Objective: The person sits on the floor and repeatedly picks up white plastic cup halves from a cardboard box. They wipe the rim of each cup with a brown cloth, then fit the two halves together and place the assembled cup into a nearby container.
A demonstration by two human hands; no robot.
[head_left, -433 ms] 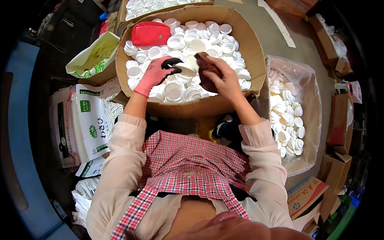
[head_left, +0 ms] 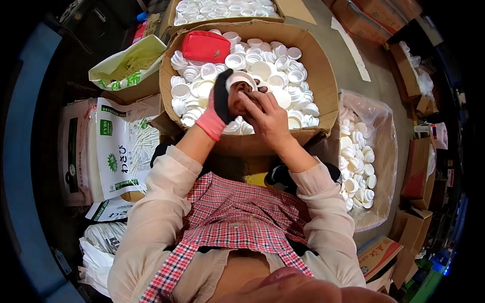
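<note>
Head view: left hand point(head_left: 221, 99) grasps cap point(head_left: 239, 77), partly hidden; right hand point(head_left: 269, 117) clutches brown cloth point(head_left: 236, 101).

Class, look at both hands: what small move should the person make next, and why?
Probably a slight turn of the cap against the cloth: the gloved left hand grips the cap while the bare right hand holds the cloth to it, so turning might bring a fresh part under the cloth.
</note>
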